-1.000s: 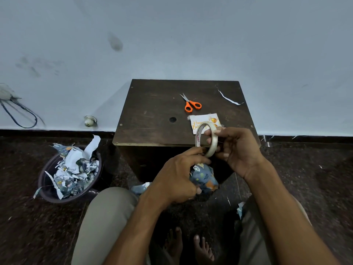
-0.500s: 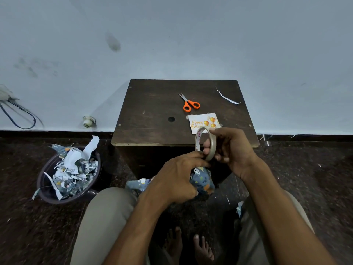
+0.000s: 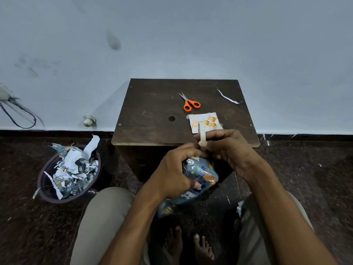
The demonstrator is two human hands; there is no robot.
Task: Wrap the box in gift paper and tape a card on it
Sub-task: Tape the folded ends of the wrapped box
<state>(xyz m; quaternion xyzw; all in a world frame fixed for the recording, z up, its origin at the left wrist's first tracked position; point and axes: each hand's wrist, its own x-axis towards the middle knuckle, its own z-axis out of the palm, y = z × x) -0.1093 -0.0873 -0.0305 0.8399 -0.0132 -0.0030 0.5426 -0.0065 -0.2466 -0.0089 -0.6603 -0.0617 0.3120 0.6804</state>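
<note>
The box wrapped in blue patterned gift paper point(image 3: 200, 174) sits in my lap area below the table's front edge, gripped by my left hand point(image 3: 175, 173). My right hand point(image 3: 229, 150) holds the roll of clear tape point(image 3: 202, 131) edge-on just above the box, thumb and fingers meeting my left fingertips at the tape. A white birthday card with orange balloons point(image 3: 207, 122) lies on the dark wooden table point(image 3: 152, 115), partly hidden behind the tape roll.
Orange-handled scissors point(image 3: 190, 104) lie on the table behind the card. A thin paper strip point(image 3: 228, 96) rests at the back right. A round bin full of paper scraps point(image 3: 68, 175) stands on the floor to the left. My knees and bare feet are below.
The tape roll has turned from showing its ring to edge-on and dropped closer to the box. Both hands moved slightly down and together over the wrapped box.
</note>
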